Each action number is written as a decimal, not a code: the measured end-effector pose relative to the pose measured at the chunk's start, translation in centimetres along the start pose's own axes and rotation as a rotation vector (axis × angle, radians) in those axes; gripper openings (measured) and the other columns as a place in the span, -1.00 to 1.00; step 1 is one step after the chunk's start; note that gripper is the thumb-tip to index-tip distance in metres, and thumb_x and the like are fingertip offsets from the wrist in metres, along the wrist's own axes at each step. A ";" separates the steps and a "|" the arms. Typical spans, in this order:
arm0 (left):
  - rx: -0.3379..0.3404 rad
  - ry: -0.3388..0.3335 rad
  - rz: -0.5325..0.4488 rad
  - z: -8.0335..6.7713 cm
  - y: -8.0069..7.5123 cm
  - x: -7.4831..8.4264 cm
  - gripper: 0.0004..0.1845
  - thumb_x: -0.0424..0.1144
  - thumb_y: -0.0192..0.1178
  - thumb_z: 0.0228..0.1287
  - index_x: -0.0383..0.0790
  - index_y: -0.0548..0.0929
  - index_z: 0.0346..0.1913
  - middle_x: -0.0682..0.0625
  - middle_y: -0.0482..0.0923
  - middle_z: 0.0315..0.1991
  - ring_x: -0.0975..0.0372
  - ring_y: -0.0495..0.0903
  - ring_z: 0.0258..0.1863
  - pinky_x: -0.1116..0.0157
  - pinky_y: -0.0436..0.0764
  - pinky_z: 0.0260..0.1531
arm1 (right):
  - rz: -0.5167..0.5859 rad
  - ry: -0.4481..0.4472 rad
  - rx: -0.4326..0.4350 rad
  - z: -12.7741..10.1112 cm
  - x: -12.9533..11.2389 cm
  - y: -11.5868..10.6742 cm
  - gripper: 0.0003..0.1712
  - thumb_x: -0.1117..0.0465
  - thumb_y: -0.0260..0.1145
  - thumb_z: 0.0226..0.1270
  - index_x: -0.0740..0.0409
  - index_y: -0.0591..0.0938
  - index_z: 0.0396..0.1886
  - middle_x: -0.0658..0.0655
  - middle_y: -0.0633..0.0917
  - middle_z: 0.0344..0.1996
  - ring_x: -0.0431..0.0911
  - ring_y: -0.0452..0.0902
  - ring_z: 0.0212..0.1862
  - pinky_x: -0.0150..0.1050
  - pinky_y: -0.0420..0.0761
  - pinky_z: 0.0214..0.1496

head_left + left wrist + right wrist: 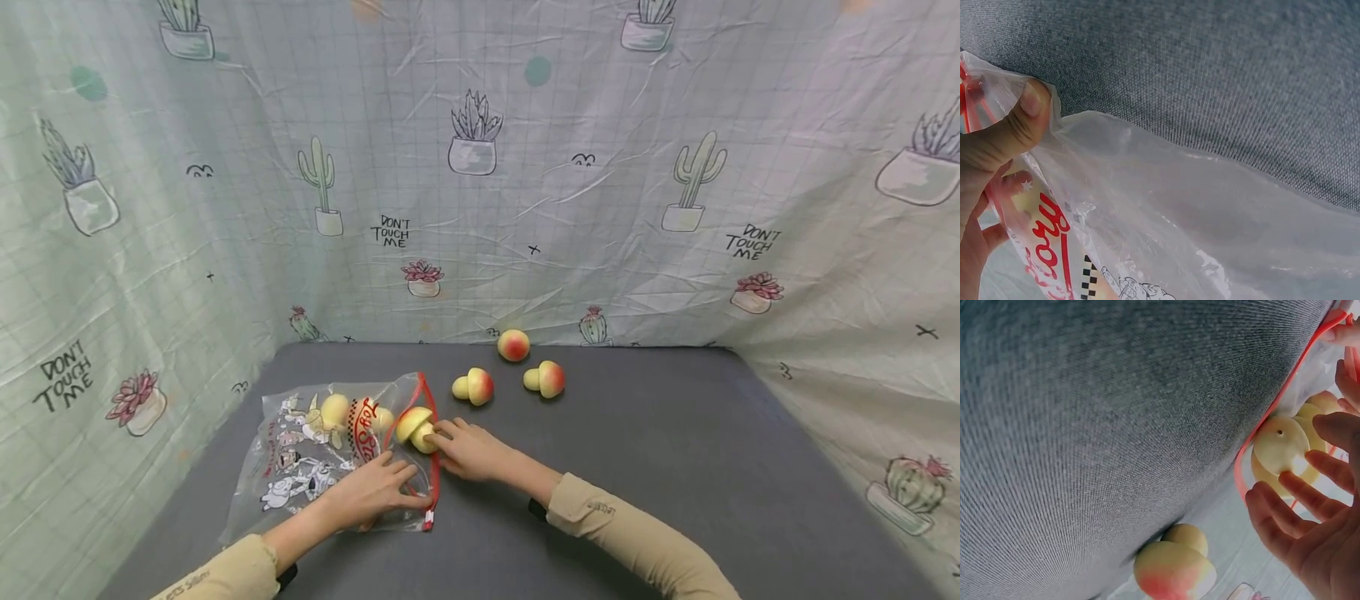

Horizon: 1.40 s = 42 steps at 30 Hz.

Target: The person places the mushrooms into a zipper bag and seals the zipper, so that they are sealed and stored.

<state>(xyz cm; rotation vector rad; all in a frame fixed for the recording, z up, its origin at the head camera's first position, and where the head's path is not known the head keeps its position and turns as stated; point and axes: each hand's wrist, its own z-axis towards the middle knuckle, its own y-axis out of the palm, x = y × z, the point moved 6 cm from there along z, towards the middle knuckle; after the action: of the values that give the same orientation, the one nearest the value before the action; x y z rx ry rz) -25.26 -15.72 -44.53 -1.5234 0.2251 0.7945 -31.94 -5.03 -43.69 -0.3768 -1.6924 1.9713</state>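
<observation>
A clear plastic zip bag [251,467] with a red zip edge and cartoon print lies at the left of the table. My left hand [372,492] grips the bag near its mouth; in the left wrist view the thumb [1032,103] presses on the plastic. A yellow toy mushroom [411,423] sits in the mouth of the bag, its round stem end [1275,440] facing out. My right hand [472,450] is at that mushroom, fingers spread and slightly bent, fingertips touching its stem. More yellow toys [334,410] show through the plastic farther inside.
Two red-and-yellow toy mushrooms [480,387] [551,379] lie on the dark grey table [637,467] beyond my right hand. A third round red-and-yellow toy [513,345] stands at the back edge. A cactus-print curtain [540,208] hangs behind and at the sides.
</observation>
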 end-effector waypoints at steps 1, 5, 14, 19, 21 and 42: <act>-0.001 0.000 -0.002 0.0 0.0 0.0 0.01 0.04 0.48 -0.88 0.40 0.37 0.03 0.11 0.45 -0.30 0.27 0.44 -0.29 0.24 0.41 -0.28 | -0.017 -0.007 0.005 0.0 -0.1 -0.1 -0.52 0.07 0.13 0.24 -0.02 0.39 0.17 0.04 0.44 0.10 -0.10 0.44 -0.03 -0.28 0.53 -0.21; 0.010 0.001 -0.003 0.0 0.1 -0.1 -0.01 0.03 0.47 -0.84 0.40 0.38 0.03 0.11 0.44 -0.30 0.27 0.44 -0.30 0.25 0.40 -0.30 | -0.056 -0.009 0.009 0.0 -0.1 0.0 -0.49 0.04 0.14 0.22 -0.04 0.38 0.18 0.03 0.43 0.14 -0.10 0.42 0.02 -0.26 0.54 -0.19; 0.003 0.000 0.001 0.0 0.2 0.0 0.02 0.05 0.48 -0.87 0.42 0.37 0.05 0.11 0.46 -0.27 0.28 0.45 -0.29 0.27 0.39 -0.30 | -0.081 0.028 -0.036 0.1 -0.1 0.5 -0.40 0.00 0.17 0.19 -0.06 0.30 0.24 0.01 0.37 0.22 -0.09 0.38 0.10 -0.19 0.53 -0.10; -0.006 0.006 0.005 0.1 0.1 0.1 0.06 0.09 0.48 -0.92 0.43 0.36 0.07 0.12 0.46 -0.25 0.29 0.44 -0.28 0.29 0.36 -0.31 | -0.085 0.037 -0.050 0.1 -0.3 0.6 -0.37 -0.02 0.18 0.18 -0.05 0.29 0.26 0.03 0.34 0.25 -0.07 0.37 0.11 -0.16 0.53 -0.10; -0.001 0.006 0.007 0.1 0.1 0.1 0.05 0.07 0.47 -0.89 0.43 0.36 0.07 0.12 0.46 -0.26 0.29 0.44 -0.28 0.30 0.36 -0.31 | -0.085 0.043 -0.053 0.2 -0.3 0.6 -0.37 -0.02 0.18 0.18 -0.07 0.29 0.26 0.02 0.33 0.25 -0.08 0.37 0.11 -0.16 0.52 -0.08; -0.012 -0.001 -0.013 -0.1 0.4 -0.2 0.01 0.02 0.51 -0.79 0.42 0.35 0.07 0.11 0.44 -0.27 0.26 0.45 -0.23 0.18 0.47 -0.19 | -0.165 -0.001 -0.007 2.2 -0.7 1.2 -0.37 -0.07 0.16 0.18 -0.11 0.28 0.26 0.00 0.32 0.26 -0.08 0.36 0.09 -0.19 0.53 -0.14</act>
<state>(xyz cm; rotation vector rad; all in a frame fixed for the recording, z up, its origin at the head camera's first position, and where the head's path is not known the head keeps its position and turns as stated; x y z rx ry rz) -25.59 -15.96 -44.74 -1.5346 0.2098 0.7872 -32.75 -7.34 -44.57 -0.2310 -1.6746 1.8469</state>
